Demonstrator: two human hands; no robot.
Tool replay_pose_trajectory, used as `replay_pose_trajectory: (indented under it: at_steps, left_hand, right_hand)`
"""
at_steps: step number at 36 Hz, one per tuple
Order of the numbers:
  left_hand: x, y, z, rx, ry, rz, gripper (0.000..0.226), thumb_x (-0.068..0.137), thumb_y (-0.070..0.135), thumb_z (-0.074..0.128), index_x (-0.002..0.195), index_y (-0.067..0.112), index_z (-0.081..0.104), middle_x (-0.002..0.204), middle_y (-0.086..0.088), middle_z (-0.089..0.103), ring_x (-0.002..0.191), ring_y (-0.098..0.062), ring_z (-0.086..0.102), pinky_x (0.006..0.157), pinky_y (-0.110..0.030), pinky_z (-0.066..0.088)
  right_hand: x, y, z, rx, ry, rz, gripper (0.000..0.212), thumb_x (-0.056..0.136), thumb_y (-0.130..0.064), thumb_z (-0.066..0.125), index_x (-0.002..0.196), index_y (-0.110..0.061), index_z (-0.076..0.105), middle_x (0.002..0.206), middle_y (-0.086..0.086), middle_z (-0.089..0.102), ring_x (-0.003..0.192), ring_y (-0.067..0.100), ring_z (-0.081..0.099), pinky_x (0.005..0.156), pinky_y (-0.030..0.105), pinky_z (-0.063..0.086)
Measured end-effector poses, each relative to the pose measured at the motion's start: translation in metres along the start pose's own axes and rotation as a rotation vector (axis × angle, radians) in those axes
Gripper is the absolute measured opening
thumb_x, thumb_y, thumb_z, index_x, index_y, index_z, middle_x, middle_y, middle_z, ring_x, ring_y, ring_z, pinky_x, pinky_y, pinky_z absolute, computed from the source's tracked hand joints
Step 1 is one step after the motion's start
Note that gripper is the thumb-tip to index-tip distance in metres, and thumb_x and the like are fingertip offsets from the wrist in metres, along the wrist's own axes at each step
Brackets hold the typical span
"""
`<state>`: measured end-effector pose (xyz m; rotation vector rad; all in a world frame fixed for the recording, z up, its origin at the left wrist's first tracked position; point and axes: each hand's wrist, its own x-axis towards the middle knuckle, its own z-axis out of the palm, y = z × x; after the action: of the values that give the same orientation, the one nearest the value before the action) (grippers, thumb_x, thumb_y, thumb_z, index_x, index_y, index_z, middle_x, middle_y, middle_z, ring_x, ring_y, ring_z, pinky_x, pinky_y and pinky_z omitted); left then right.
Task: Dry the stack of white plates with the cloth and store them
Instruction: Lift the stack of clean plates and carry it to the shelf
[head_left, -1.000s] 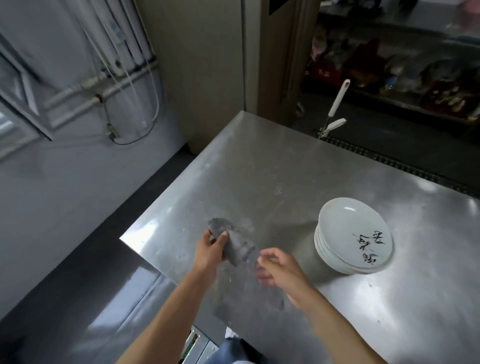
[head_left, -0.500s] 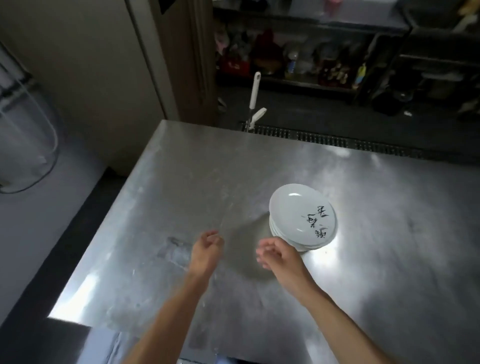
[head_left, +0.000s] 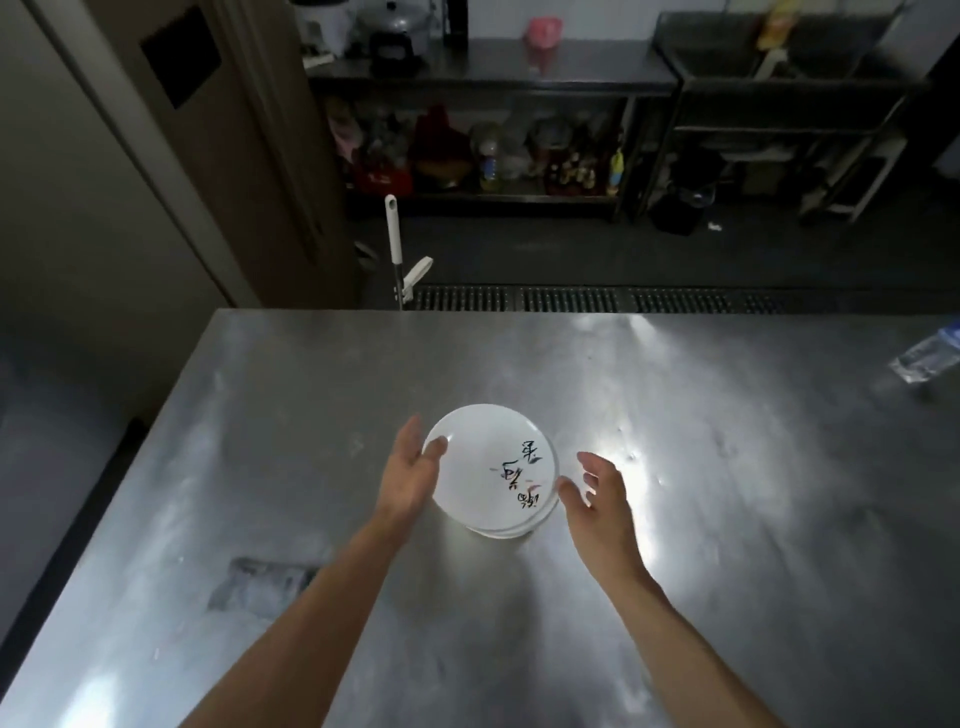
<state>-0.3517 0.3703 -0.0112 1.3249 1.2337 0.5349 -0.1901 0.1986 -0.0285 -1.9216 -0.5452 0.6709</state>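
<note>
A stack of white plates (head_left: 483, 467) with black writing on the top one sits in the middle of the steel table (head_left: 727, 467). My left hand (head_left: 410, 475) is at the stack's left rim, fingers fairly straight and its thumb on the top plate's edge. My right hand (head_left: 597, 493) hovers just right of the stack with spread, relaxed fingers, its thumb close to the rim; contact is unclear. The grey cloth (head_left: 262, 584) lies flat on the table at the near left, apart from both hands.
A clear plastic bottle (head_left: 927, 356) lies at the table's far right edge. Behind the table are a floor drain grate (head_left: 571, 299), a white-handled tool (head_left: 395, 239), and metal shelving (head_left: 493, 135) holding bottles and pots. A tall cabinet (head_left: 156, 130) stands at the left.
My left hand let go of the cloth, which now lies on the table. Both hands moved forward to either side of the plate stack as the view swung right.
</note>
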Motion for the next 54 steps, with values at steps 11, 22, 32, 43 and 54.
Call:
replay_pose_trajectory:
  at_steps: [11, 22, 32, 43, 54]
  left_hand:
    - [0.018, -0.008, 0.025, 0.402, 0.025, 0.102, 0.064, 0.096, 0.031, 0.068, 0.155, 0.024, 0.042, 0.153, -0.006, 0.051, 0.139, -0.023, 0.049, 0.109, -0.030, 0.036]
    - [-0.003, -0.022, 0.034, 0.213, 0.083, 0.109, 0.061, 0.097, 0.023, 0.066, 0.153, 0.028, 0.043, 0.154, 0.003, 0.048, 0.140, -0.018, 0.046, 0.117, -0.044, 0.039]
    - [-0.020, -0.051, 0.039, -0.197, 0.058, 0.084, 0.057, 0.094, 0.042, 0.053, 0.150, 0.034, 0.044, 0.139, 0.024, 0.059, 0.129, 0.006, 0.053, 0.096, -0.012, 0.046]
    - [-0.021, -0.066, 0.037, -0.170, 0.025, 0.141, 0.064, 0.090, 0.044, 0.063, 0.149, 0.047, 0.040, 0.148, 0.019, 0.054, 0.134, -0.002, 0.052, 0.104, -0.030, 0.045]
    - [-0.017, -0.059, 0.033, -0.158, 0.029, 0.132, 0.056, 0.087, 0.037, 0.065, 0.139, 0.054, 0.051, 0.137, 0.027, 0.060, 0.121, 0.009, 0.057, 0.086, -0.016, 0.052]
  right_hand:
    - [0.017, 0.013, 0.028, -0.004, -0.230, -0.079, 0.063, 0.089, -0.053, 0.058, 0.140, -0.052, 0.021, 0.129, -0.034, 0.037, 0.121, -0.020, 0.037, 0.088, -0.001, 0.030]
    - [0.047, 0.020, 0.029, 0.040, -0.298, -0.038, 0.075, 0.098, -0.036, 0.062, 0.156, -0.033, 0.016, 0.146, -0.017, 0.040, 0.121, -0.014, 0.045, 0.095, 0.009, 0.038]
    - [0.071, 0.018, 0.026, 0.122, -0.302, 0.044, 0.084, 0.079, -0.069, 0.054, 0.153, -0.037, 0.030, 0.154, -0.015, 0.038, 0.138, 0.007, 0.041, 0.115, 0.039, 0.039]
    - [0.073, 0.010, 0.026, 0.052, -0.342, -0.006, 0.026, 0.083, -0.061, 0.059, 0.107, -0.069, 0.054, 0.108, -0.030, 0.067, 0.100, -0.008, 0.064, 0.072, 0.014, 0.051]
    - [0.065, 0.022, 0.030, 0.054, -0.240, 0.095, 0.055, 0.074, -0.078, 0.056, 0.125, -0.057, 0.053, 0.118, -0.012, 0.067, 0.110, 0.007, 0.064, 0.086, 0.035, 0.057]
